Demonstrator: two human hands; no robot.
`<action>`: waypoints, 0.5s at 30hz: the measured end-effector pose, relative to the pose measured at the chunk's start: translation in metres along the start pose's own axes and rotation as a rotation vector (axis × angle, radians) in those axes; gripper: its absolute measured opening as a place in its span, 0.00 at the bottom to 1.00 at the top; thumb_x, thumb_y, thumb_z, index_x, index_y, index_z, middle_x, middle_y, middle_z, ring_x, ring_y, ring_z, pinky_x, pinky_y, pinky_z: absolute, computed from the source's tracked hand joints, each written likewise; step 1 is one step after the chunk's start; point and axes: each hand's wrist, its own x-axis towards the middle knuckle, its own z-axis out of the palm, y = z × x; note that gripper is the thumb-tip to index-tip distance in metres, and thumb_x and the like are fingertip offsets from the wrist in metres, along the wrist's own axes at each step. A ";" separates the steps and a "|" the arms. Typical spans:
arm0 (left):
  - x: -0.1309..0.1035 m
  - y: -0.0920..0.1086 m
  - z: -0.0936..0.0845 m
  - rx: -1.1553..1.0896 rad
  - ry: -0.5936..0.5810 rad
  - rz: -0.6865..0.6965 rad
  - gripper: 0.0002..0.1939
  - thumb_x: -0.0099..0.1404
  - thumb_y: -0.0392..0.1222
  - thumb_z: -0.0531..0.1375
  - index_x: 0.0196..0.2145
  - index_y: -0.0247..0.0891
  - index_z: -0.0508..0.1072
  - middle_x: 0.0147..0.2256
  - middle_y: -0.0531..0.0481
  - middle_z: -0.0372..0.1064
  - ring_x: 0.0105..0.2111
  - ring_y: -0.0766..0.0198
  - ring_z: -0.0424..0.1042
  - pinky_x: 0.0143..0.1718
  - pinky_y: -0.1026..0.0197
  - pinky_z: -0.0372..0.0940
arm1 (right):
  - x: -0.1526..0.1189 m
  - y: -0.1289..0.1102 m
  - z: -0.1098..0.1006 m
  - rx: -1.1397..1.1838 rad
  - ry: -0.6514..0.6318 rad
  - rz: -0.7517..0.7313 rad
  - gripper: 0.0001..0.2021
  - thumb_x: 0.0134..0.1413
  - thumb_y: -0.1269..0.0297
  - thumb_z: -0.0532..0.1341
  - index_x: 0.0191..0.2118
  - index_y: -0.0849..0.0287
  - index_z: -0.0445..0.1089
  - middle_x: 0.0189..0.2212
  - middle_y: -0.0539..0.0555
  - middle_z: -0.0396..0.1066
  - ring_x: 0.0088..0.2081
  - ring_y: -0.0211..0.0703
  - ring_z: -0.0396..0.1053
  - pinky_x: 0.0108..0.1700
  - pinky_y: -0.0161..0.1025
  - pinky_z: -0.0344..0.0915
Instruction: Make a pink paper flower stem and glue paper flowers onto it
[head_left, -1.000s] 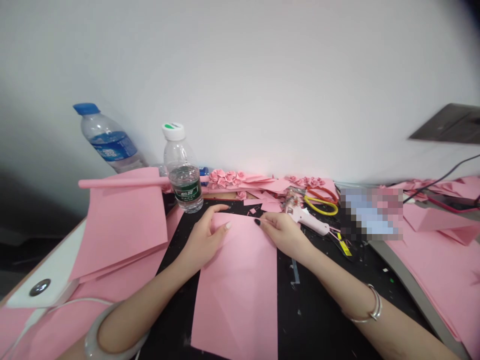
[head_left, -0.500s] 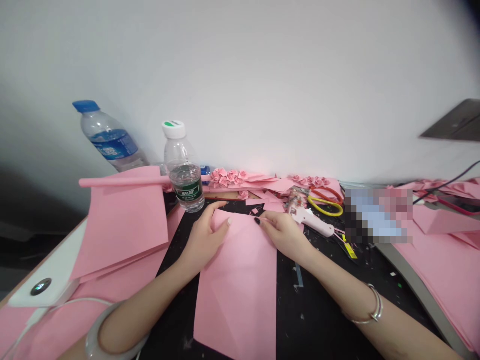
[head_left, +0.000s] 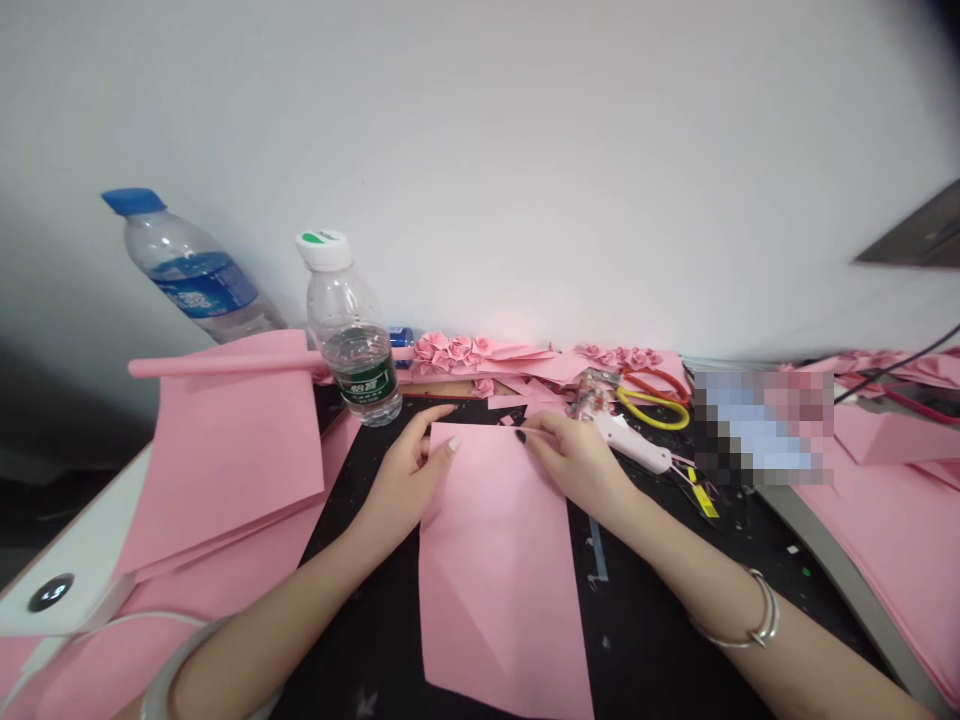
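Observation:
A pink paper sheet lies lengthwise over the black work surface, its far edge between my hands. My left hand grips the far left corner, thumb on top and the index finger reaching past the edge; the other fingers are partly hidden. At the far right corner my right hand pinches the paper between thumb and fingers. Close beyond the right hand lies a pale pink glue gun, beside scissors with red and yellow handles.
A water bottle with a white cap stands beyond my left hand; a blue-capped bottle leans behind. Stacked pink paper lies left, with a rolled pink tube across it. Pink paper roses line the wall. More pink sheets lie right.
The sheet has swung, its near end shifting right, and its far edge now lies straighter. Both hands keep hold of it. The camera view has shifted slightly.

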 end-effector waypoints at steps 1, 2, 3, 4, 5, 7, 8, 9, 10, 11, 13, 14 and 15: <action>-0.001 0.000 0.000 -0.024 -0.014 -0.015 0.23 0.62 0.44 0.56 0.54 0.40 0.60 0.19 0.60 0.57 0.17 0.69 0.55 0.20 0.68 0.49 | 0.000 0.000 -0.001 -0.051 0.058 -0.046 0.07 0.53 0.73 0.54 0.35 0.60 0.68 0.31 0.54 0.71 0.32 0.44 0.67 0.35 0.38 0.60; -0.001 0.000 0.001 -0.043 -0.016 -0.022 0.24 0.62 0.44 0.56 0.55 0.40 0.60 0.17 0.61 0.54 0.16 0.70 0.53 0.19 0.68 0.47 | -0.001 -0.001 -0.001 -0.123 0.128 -0.104 0.09 0.53 0.73 0.54 0.39 0.60 0.68 0.35 0.57 0.71 0.37 0.47 0.67 0.38 0.40 0.61; -0.002 0.001 0.001 -0.060 -0.013 -0.035 0.25 0.61 0.44 0.57 0.55 0.39 0.60 0.17 0.62 0.53 0.16 0.70 0.52 0.19 0.68 0.47 | -0.003 -0.003 -0.002 -0.205 0.202 -0.165 0.10 0.53 0.73 0.54 0.41 0.61 0.68 0.38 0.60 0.70 0.39 0.49 0.66 0.40 0.43 0.61; -0.003 0.002 0.002 -0.069 -0.003 -0.046 0.26 0.61 0.45 0.57 0.55 0.39 0.59 0.16 0.62 0.54 0.15 0.70 0.52 0.18 0.69 0.46 | -0.005 -0.006 -0.003 -0.279 0.255 -0.222 0.10 0.54 0.73 0.54 0.41 0.61 0.69 0.40 0.61 0.69 0.41 0.51 0.65 0.41 0.45 0.61; -0.004 0.003 0.003 -0.073 0.012 -0.052 0.26 0.60 0.45 0.58 0.55 0.39 0.59 0.16 0.62 0.54 0.15 0.70 0.52 0.18 0.69 0.46 | -0.007 -0.011 -0.003 -0.323 0.273 -0.262 0.10 0.55 0.73 0.53 0.40 0.61 0.69 0.39 0.62 0.68 0.41 0.51 0.64 0.41 0.46 0.61; -0.007 0.005 0.005 -0.065 0.054 -0.047 0.26 0.60 0.45 0.58 0.55 0.40 0.60 0.16 0.63 0.53 0.15 0.71 0.51 0.18 0.69 0.46 | -0.012 -0.022 -0.003 -0.290 0.192 -0.296 0.09 0.57 0.73 0.53 0.37 0.61 0.70 0.35 0.59 0.69 0.38 0.48 0.65 0.39 0.43 0.62; -0.008 0.006 0.005 -0.055 0.075 -0.040 0.26 0.60 0.44 0.58 0.55 0.41 0.60 0.15 0.63 0.52 0.15 0.71 0.50 0.18 0.70 0.46 | -0.014 -0.028 -0.003 -0.225 0.119 -0.291 0.09 0.57 0.74 0.53 0.36 0.60 0.70 0.33 0.57 0.69 0.36 0.45 0.66 0.38 0.40 0.62; -0.010 0.007 0.006 -0.045 0.091 -0.033 0.25 0.60 0.44 0.58 0.55 0.42 0.60 0.15 0.64 0.51 0.15 0.71 0.50 0.18 0.70 0.46 | -0.015 -0.034 -0.001 -0.163 0.044 -0.273 0.09 0.57 0.74 0.53 0.36 0.60 0.70 0.32 0.55 0.70 0.35 0.42 0.67 0.36 0.38 0.62; -0.012 0.008 0.007 -0.034 0.100 -0.028 0.25 0.60 0.44 0.58 0.55 0.43 0.60 0.15 0.64 0.51 0.15 0.71 0.50 0.18 0.70 0.47 | -0.016 -0.039 0.001 -0.120 -0.019 -0.254 0.09 0.57 0.75 0.53 0.34 0.60 0.70 0.31 0.53 0.70 0.33 0.41 0.67 0.35 0.36 0.62; -0.014 0.008 0.007 -0.025 0.101 -0.027 0.25 0.60 0.44 0.58 0.55 0.44 0.61 0.15 0.64 0.51 0.16 0.71 0.50 0.18 0.71 0.47 | -0.017 -0.043 0.003 -0.095 -0.065 -0.235 0.09 0.56 0.76 0.53 0.33 0.60 0.70 0.30 0.52 0.70 0.32 0.40 0.67 0.35 0.36 0.62; -0.017 0.010 0.007 -0.024 0.087 -0.032 0.25 0.61 0.44 0.58 0.56 0.44 0.60 0.15 0.63 0.53 0.16 0.71 0.51 0.18 0.71 0.48 | -0.016 -0.048 0.009 -0.092 -0.120 -0.206 0.10 0.56 0.77 0.53 0.30 0.60 0.69 0.27 0.52 0.70 0.31 0.39 0.67 0.34 0.35 0.61; -0.019 0.011 0.008 -0.031 0.076 -0.039 0.25 0.61 0.44 0.58 0.56 0.44 0.60 0.16 0.62 0.55 0.17 0.71 0.52 0.19 0.71 0.49 | -0.015 -0.049 0.011 -0.101 -0.133 -0.196 0.11 0.55 0.78 0.52 0.29 0.61 0.69 0.26 0.51 0.70 0.30 0.38 0.67 0.33 0.35 0.61; -0.020 0.011 0.008 -0.041 0.066 -0.050 0.25 0.61 0.45 0.58 0.56 0.45 0.60 0.16 0.61 0.56 0.17 0.71 0.52 0.19 0.71 0.50 | -0.015 -0.049 0.013 -0.113 -0.140 -0.192 0.12 0.55 0.79 0.52 0.28 0.61 0.68 0.26 0.52 0.70 0.29 0.38 0.66 0.33 0.35 0.61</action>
